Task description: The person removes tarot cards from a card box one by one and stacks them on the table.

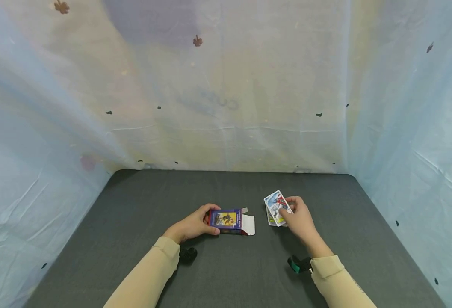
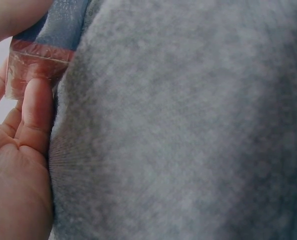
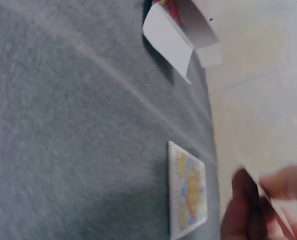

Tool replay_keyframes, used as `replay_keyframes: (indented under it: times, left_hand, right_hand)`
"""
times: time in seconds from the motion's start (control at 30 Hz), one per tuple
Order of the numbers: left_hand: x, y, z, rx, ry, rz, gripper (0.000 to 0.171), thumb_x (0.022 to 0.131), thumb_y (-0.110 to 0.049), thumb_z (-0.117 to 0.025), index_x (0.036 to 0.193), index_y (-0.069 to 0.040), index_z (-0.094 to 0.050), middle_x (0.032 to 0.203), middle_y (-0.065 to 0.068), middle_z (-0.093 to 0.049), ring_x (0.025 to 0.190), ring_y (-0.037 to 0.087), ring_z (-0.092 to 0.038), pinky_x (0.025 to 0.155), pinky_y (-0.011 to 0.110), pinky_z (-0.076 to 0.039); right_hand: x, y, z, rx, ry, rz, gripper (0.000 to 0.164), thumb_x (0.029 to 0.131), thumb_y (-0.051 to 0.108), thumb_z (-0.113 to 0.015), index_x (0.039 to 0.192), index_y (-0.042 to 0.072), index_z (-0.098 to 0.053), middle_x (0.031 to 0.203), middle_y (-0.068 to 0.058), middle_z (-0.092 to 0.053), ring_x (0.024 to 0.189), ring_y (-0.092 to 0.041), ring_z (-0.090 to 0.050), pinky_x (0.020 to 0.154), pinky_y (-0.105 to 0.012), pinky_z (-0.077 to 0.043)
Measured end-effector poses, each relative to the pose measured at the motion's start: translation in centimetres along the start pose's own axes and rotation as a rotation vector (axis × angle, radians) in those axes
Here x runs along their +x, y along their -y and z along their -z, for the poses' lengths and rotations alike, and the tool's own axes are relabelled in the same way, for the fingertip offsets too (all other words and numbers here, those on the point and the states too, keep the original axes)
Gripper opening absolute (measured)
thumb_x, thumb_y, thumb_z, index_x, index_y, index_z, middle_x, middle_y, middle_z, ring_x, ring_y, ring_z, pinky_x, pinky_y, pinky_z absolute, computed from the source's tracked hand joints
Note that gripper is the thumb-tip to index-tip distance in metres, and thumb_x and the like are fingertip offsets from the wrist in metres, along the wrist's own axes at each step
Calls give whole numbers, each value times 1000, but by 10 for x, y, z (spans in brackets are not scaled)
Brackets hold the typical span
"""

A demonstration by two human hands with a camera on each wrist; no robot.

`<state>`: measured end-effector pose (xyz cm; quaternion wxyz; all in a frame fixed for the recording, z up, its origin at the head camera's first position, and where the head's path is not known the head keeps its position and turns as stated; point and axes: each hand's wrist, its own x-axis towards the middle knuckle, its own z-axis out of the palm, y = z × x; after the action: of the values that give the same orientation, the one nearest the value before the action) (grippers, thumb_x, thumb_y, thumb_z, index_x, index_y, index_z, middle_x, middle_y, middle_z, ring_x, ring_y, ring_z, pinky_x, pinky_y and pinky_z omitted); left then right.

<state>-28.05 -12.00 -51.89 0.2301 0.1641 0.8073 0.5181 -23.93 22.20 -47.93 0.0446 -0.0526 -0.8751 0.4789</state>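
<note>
My left hand (image 1: pixel 193 224) grips the closed end of a purple card box (image 1: pixel 226 219), thumb along the near side and fingers behind. The box lies on its side with its white flap (image 1: pixel 249 225) folded out to the right. In the left wrist view, fingers press on the box's red, film-wrapped end (image 2: pixel 38 65). My right hand (image 1: pixel 300 220) pinches an illustrated playing card (image 1: pixel 276 204) by its right edge, tilted above a small stack of cards (image 3: pixel 188 192) on the table. How many cards the right hand holds I cannot tell.
The dark grey cloth-covered table (image 1: pixel 233 273) carries all of this. Black wrist straps (image 1: pixel 300 264) hang at both cuffs. A pale, patterned sheet (image 1: pixel 226 128) hangs behind the table and along both sides.
</note>
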Motion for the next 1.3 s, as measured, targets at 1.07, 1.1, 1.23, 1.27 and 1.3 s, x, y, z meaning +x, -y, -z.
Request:
replay_keyframes:
  times: [1.07, 1.1, 1.23, 1.27, 1.3]
  left_hand:
    - [1, 1, 0, 25, -6, 0, 70, 77, -30, -83, 135, -29, -43, 125, 7, -43, 102, 23, -50, 87, 38, -43]
    - [1, 1, 0, 24, -6, 2, 70, 77, -30, -83, 135, -29, -43, 124, 7, -43, 102, 23, -50, 87, 38, -43]
    - [0, 0, 0, 15, -5, 3, 70, 77, -29, -83, 135, -29, -44, 124, 7, -43, 103, 23, -50, 88, 38, -43]
    - [0, -1, 0, 15, -4, 3, 70, 77, -29, -83, 135, -29, -44, 124, 7, -43, 103, 24, -50, 88, 38, -42]
    - [0, -1, 0, 15, -4, 3, 70, 77, -29, -83, 135, -29, -44, 124, 7, -43, 103, 24, -50, 88, 38, -42]
  right_hand:
    - [12, -12, -24, -164, -229, -125, 49, 91, 14, -59, 133, -2, -41, 103, -23, -59, 78, -29, -58, 61, -37, -44]
    - [12, -12, -24, -175, -234, -127, 49, 91, 15, -60, 133, -2, -41, 102, -22, -59, 78, -29, -58, 61, -38, -44]
    - [12, -13, -23, -202, -239, -127, 51, 89, 18, -61, 132, -3, -43, 98, -21, -61, 75, -30, -58, 63, -41, -42]
    - [11, -13, -22, -208, -234, -126, 51, 89, 19, -62, 131, -3, -43, 97, -20, -61, 75, -30, -58, 64, -42, -42]
    - [11, -13, -22, -215, -229, -126, 51, 89, 20, -62, 131, -3, -43, 96, -20, -61, 75, -30, -57, 65, -43, -42]
